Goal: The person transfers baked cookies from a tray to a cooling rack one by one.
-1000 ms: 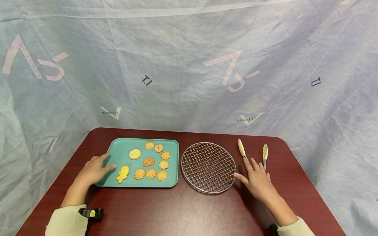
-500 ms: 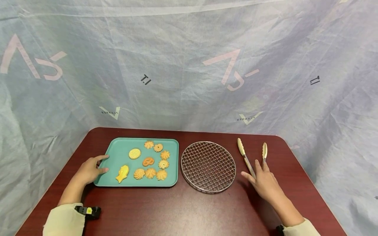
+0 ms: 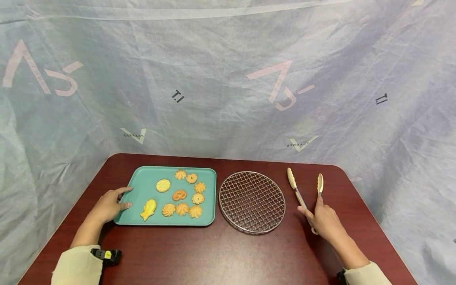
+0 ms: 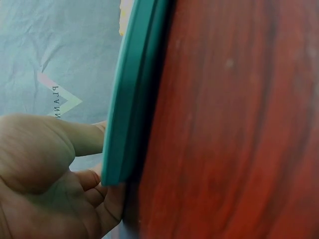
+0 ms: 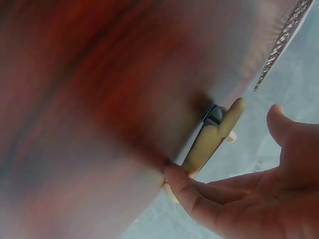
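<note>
Left hand (image 3: 108,206) pinches edge of teal, rounded-corner tray (image 3: 142,184); silver, cream-tipped tongs (image 3: 300,198) just by right hand (image 3: 327,222), thumb and fingers apart; contact unclear.

Tongs (image 3: 301,198) partly behind right grip (image 3: 326,222)

On table (image 3: 178,253), left to right: tray (image 3: 140,180), rack (image 3: 251,202), tongs (image 3: 293,182). Behind table: curtain (image 3: 221,99). On tray: fish (image 3: 148,209) front left, disc (image 3: 163,185) behind it, pretzel (image 3: 179,195) right-front of disc, seven cookies (image 3: 182,209) curving from behind pretzel round its right to its front. At tray's left edge: left hand (image 3: 108,205). At tongs, right of rack: right hand (image 3: 325,221).
</note>
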The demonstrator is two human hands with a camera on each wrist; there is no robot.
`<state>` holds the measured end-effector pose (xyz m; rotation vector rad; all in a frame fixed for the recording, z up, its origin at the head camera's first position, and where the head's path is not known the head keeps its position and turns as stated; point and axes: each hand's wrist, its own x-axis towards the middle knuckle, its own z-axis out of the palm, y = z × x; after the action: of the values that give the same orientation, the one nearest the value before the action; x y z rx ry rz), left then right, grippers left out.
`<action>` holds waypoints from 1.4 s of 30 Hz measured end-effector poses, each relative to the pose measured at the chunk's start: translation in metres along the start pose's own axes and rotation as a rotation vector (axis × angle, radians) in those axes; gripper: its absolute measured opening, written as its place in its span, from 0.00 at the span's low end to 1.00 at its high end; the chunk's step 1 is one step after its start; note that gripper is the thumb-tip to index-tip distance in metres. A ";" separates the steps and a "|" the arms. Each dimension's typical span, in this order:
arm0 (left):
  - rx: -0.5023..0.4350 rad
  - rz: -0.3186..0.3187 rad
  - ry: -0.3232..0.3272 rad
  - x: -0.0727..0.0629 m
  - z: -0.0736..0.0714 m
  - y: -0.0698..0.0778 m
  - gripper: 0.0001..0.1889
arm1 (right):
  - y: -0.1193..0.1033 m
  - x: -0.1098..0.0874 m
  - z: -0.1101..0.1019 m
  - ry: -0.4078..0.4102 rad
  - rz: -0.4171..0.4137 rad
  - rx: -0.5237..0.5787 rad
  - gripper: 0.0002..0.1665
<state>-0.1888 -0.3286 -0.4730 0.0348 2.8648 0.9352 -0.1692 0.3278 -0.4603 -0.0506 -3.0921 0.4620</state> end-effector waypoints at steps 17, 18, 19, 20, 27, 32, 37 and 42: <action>0.007 0.002 0.013 -0.002 0.001 0.001 0.30 | 0.013 0.012 0.001 -0.066 0.078 0.000 0.44; 0.008 0.002 0.013 -0.002 0.001 0.001 0.30 | 0.014 0.013 0.001 -0.069 0.079 -0.002 0.43; 0.009 0.003 0.013 -0.002 0.001 0.001 0.30 | 0.014 0.014 0.001 -0.072 0.081 -0.004 0.42; 0.010 0.005 0.013 -0.002 0.001 0.001 0.30 | 0.014 0.014 0.001 -0.076 0.084 -0.005 0.41; 0.012 0.007 0.014 0.000 0.002 -0.002 0.31 | 0.020 0.017 -0.002 -0.096 0.146 0.037 0.39; 0.002 -0.010 0.010 0.001 0.002 -0.003 0.31 | 0.023 0.017 -0.004 -0.103 0.176 0.087 0.37; -0.003 -0.018 0.006 0.002 0.002 -0.003 0.31 | 0.024 0.014 -0.004 -0.115 0.195 0.239 0.34; 0.001 -0.018 0.005 0.002 0.002 -0.003 0.31 | 0.029 0.012 -0.002 -0.125 0.232 0.422 0.32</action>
<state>-0.1903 -0.3299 -0.4770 0.0066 2.8653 0.9319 -0.1807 0.3567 -0.4673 -0.3893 -3.0419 1.1547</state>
